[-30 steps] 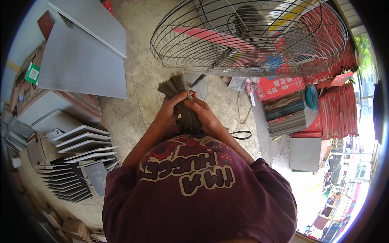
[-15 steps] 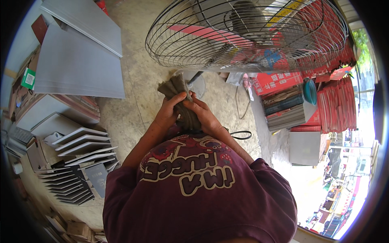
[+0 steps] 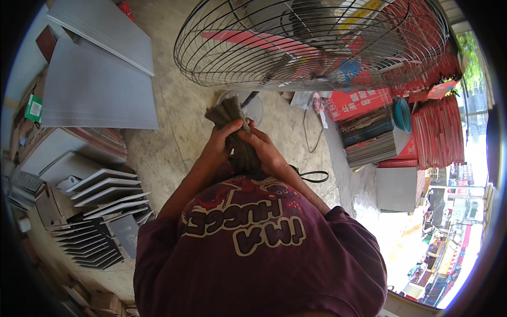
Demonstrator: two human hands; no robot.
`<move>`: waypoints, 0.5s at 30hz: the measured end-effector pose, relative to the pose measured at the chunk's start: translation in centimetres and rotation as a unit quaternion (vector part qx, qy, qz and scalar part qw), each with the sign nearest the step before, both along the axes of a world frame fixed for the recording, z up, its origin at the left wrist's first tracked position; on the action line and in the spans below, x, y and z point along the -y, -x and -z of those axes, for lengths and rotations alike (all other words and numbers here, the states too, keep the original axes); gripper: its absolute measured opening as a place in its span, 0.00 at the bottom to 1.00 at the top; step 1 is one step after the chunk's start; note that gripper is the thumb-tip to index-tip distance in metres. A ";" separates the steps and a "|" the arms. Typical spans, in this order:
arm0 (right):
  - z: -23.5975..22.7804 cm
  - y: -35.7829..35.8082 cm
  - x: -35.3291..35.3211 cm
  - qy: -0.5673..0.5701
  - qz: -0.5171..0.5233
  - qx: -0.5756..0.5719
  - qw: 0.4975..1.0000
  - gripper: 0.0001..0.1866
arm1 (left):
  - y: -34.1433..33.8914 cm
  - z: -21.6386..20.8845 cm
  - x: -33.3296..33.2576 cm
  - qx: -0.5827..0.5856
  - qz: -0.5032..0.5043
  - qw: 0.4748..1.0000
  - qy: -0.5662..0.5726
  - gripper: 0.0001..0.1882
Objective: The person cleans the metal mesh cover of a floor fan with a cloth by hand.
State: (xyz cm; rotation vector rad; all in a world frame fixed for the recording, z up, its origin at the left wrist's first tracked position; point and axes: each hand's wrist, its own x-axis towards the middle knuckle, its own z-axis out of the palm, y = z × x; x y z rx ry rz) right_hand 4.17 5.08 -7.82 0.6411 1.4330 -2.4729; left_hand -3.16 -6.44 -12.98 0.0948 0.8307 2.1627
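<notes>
Workshop or storeroom with a stained, pale floor [image 3: 177,100], lit by bright daylight at right. Left hand [image 3: 217,145] and right hand [image 3: 268,152]: both closed, thumbs and fingers pressed on one fabric bundle [image 3: 225,113]; some fingers are hidden. Fabric bundle, grey-brown, creased: held between the hands, in front of the maroon shirt [image 3: 259,269], its rough-edged end spread above the thumbs. Whether cloth or glove cannot be told. Step in hand, as judged: fabric being gripped and handled by both hands together. Next move, as judged: a steady grip by one hand is called for if the other is shifted. Black strap loop [image 3: 316,181]: beside the right forearm. Caged fan [image 3: 311,50], pink-bladed: placed beyond the hands. Grey panels [image 3: 97,87] and white boards [image 3: 108,193]: at left. Red stacks [image 3: 435,132] and turquoise basin [image 3: 403,115]: at right.
</notes>
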 end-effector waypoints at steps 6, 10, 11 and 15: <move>0.3 -0.5 -2.4 0.009 -0.023 -0.010 1.000 0.22 | -0.8 -0.2 -1.9 -0.027 -0.014 1.000 0.003 0.15; -0.2 -1.0 -3.9 0.014 -0.033 -0.014 0.999 0.23 | -1.4 -0.7 -3.4 -0.048 -0.022 0.999 0.002 0.15; -0.3 -1.1 -4.3 0.015 -0.035 -0.019 0.999 0.23 | -1.7 -0.3 -3.8 -0.087 -0.035 0.995 0.019 0.15; 0.5 -1.4 -5.8 -0.026 -0.031 -0.032 0.999 0.22 | -2.5 -0.9 -5.1 -0.097 -0.052 0.993 0.043 0.16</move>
